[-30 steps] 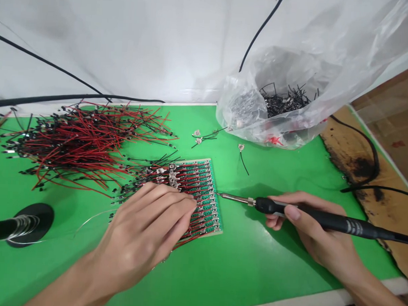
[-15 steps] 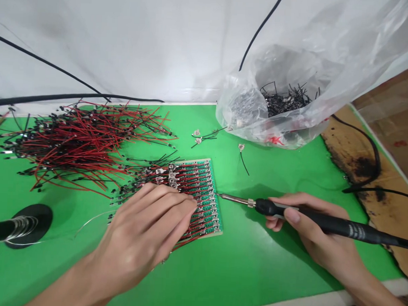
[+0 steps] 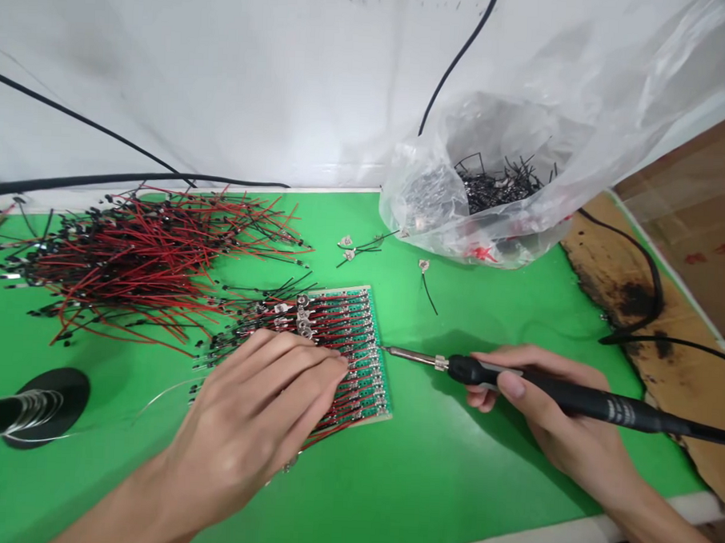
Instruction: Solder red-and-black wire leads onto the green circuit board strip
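Firstly, the left hand (image 3: 253,427) lies open, its fingers together and stretched out flat over the rows of red and black wires (image 3: 330,322) that sit on a green circuit board (image 3: 377,376), pressing rather than gripping, with the fingertips ending near the board's right side. That flat press looks like the right way to work here, since spread weight should keep the thin wires from creeping out of line. The right hand (image 3: 542,407) is closed around the black handle of a soldering iron (image 3: 609,406), holding it like a pen, with the thumb on top and the fingers curled beneath. Its metal tip (image 3: 410,355) points left and sits just beside the board's right edge; whether it touches anything there is hard to tell. A low, pen-like hold seems best for steady control, and the hot tip is safest kept clear of the left fingers. Around the hands, on a green mat (image 3: 449,483), a large heap of loose wires (image 3: 140,270) lies to the left, and a thin solder strand (image 3: 165,395) runs toward a black stand (image 3: 47,406). A few small wired metal pieces (image 3: 354,251) lie near a clear plastic bag (image 3: 426,194) holding black wire bits (image 3: 498,185).
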The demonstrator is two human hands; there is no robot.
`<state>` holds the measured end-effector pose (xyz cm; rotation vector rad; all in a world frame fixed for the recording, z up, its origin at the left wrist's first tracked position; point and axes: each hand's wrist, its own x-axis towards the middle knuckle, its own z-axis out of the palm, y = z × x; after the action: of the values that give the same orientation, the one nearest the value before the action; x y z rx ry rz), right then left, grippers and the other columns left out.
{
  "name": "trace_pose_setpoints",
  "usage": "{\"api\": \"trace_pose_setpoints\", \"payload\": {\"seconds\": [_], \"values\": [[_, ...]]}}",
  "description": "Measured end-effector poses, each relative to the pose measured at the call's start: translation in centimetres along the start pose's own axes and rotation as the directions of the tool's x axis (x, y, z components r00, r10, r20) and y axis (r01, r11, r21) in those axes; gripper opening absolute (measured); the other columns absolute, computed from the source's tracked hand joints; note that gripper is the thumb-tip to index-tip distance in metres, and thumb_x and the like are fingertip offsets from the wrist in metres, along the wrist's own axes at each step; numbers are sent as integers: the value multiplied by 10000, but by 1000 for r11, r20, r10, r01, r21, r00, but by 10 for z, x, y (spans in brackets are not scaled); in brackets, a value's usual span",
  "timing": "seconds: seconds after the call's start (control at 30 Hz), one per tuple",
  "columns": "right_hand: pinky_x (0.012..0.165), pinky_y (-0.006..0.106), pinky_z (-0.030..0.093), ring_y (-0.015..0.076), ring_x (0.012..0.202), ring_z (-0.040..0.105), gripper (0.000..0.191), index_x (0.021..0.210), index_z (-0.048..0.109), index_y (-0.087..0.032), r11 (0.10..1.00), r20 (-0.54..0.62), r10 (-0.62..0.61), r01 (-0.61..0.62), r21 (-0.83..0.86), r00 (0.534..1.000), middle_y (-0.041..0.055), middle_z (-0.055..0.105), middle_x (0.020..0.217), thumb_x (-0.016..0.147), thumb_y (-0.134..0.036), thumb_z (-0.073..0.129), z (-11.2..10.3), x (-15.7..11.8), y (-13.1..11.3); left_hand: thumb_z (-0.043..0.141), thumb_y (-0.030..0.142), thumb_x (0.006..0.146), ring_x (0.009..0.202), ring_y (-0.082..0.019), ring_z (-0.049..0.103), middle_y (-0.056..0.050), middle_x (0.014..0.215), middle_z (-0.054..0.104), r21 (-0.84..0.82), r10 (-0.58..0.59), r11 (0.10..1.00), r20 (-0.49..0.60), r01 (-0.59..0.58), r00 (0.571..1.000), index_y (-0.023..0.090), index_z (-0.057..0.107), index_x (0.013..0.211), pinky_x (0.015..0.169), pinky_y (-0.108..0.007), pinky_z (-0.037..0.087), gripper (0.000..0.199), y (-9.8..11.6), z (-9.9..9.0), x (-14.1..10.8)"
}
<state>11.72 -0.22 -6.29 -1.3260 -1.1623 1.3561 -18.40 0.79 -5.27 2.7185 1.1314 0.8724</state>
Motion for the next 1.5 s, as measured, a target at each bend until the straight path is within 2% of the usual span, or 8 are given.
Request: {"api": "trace_pose_setpoints", "payload": {"seconds": [0.43, 0.63, 0.83, 0.97, 1.07, 1.23, 1.4, 1.5], "values": [[652, 241, 589, 153, 693, 703, 177, 960, 809, -237, 995, -9, -32, 31, -92, 999, 41, 758, 780, 883, -394, 782, -1, -2, 0, 680, 29, 908, 1022, -160, 594, -46, 1112, 704, 0, 27, 1000, 15, -27, 1000, 108, 660, 1179, 917, -362, 472, 282, -2, 1, -1], [647, 219, 582, 137, 687, 703, 164, 954, 808, -245, 993, -6, -31, 30, -110, 999, 33, 759, 778, 886, -391, 780, -1, -2, 0, 662, 44, 927, 1014, -158, 589, -39, 1120, 695, 7, 26, 1000, 32, -26, 999, 122, 658, 1185, 897, -360, 469, 269, -3, 3, -2], [634, 255, 595, 165, 686, 712, 179, 950, 807, -219, 991, -2, -36, 35, -127, 999, 55, 761, 781, 890, -384, 774, -2, 0, -2, 650, 39, 924, 1002, -166, 613, -44, 1115, 704, -1, 12, 1000, 44, -12, 999, 144, 653, 1193, 888, -361, 484, 289, -2, 0, 0], [625, 268, 610, 181, 689, 727, 155, 970, 806, -220, 990, 52, -57, 63, -125, 997, 64, 770, 801, 912, -353, 752, -6, 2, 1, 668, 44, 908, 978, -134, 642, 3, 1061, 718, 8, -45, 999, -26, 46, 999, 192, 666, 1129, 941, -332, 503, 266, 6, -12, 8], [620, 251, 611, 173, 692, 730, 127, 990, 802, -226, 988, 112, -95, 108, -111, 989, 58, 766, 796, 936, -313, 727, -9, 4, 4, 650, 100, 936, 908, -124, 650, 28, 1006, 714, 18, -138, 990, -117, 141, 984, 232, 673, 1054, 882, -335, 529, 179, 8, -22, 17], [627, 206, 595, 133, 683, 719, 112, 1012, 809, -273, 990, 109, -102, 111, -85, 989, 26, 758, 783, 944, -298, 723, -10, 5, 6, 567, 216, 997, 838, -149, 630, 24, 941, 700, 81, -253, 960, -154, 268, 955, 241, 692, 977, 828, -393, 525, 129, -9, -28, 27], [589, 233, 587, 151, 655, 708, 143, 998, 813, -226, 988, 94, -114, 122, -93, 989, 47, 746, 755, 917, -326, 751, -8, 6, 5, 563, 288, 1007, 896, -186, 638, -6, 970, 700, 177, -193, 964, -47, 199, 980, 212, 681, 1044, 840, -390, 515, 146, -28, -32, 36], [576, 243, 584, 160, 643, 711, 168, 982, 813, -210, 986, 88, -124, 133, -104, 988, 57, 750, 752, 899, -348, 767, -8, 7, 5, 561, 300, 1007, 919, -204, 654, -30, 993, 708, 219, -182, 957, -57, 190, 982, 192, 670, 1050, 812, -368, 506, 160, -32, -34, 54]]}}
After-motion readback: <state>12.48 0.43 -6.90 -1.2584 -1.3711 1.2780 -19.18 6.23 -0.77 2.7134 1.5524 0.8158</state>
